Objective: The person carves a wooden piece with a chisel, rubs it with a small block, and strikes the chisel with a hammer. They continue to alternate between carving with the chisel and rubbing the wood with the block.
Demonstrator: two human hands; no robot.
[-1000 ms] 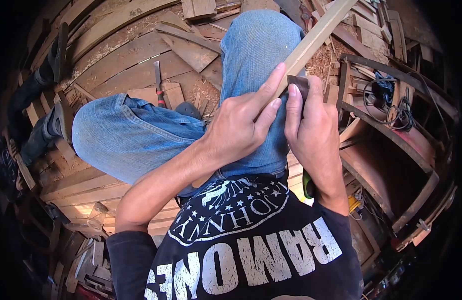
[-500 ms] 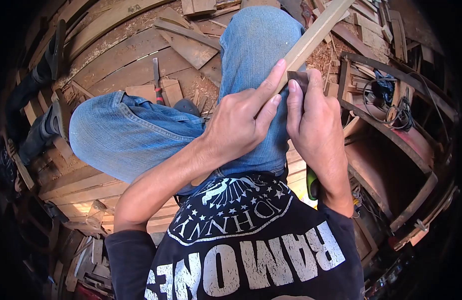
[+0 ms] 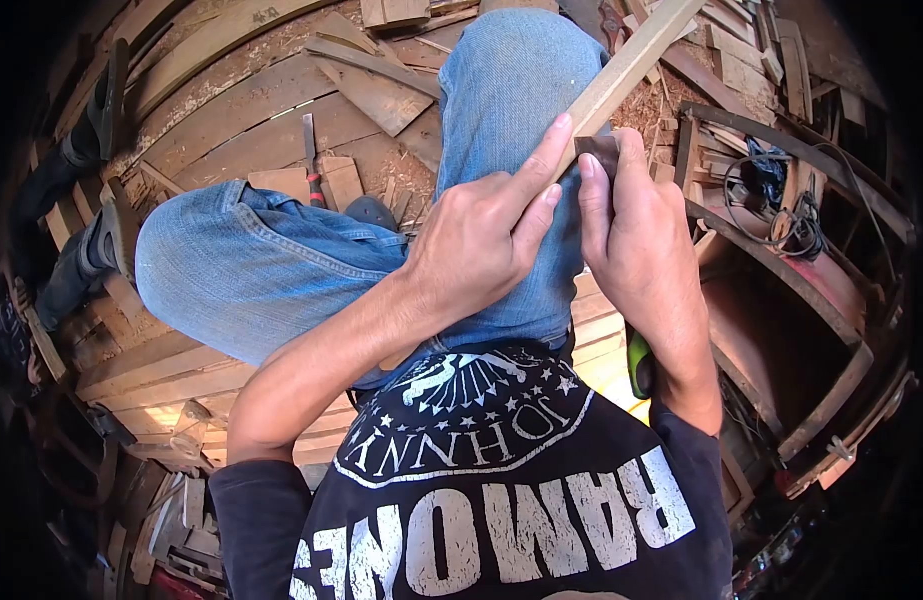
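A long pale wooden strip [image 3: 636, 70] slants across my raised knee toward the upper right. My left hand [image 3: 486, 230] is closed around its lower end, index finger stretched along the wood. My right hand [image 3: 641, 220] pinches a small dark brown piece of sandpaper [image 3: 598, 150] between thumb and fingers. The sandpaper's edge lies against the strip's right side, just beyond my left fingertips. My palms hide the strip's lower end.
A chisel with a red handle [image 3: 314, 165] lies on the plank floor among offcuts and shavings. Thin boards [image 3: 376, 85] lie beyond it. At right stands a curved wooden frame [image 3: 781, 290] with tangled cables [image 3: 796, 215]. Another person's feet [image 3: 106, 235] are at far left.
My right hand, with the sandpaper, has shifted slightly right, and its forearm has swung outward. My left hand and the wooden strip stay nearly in place.
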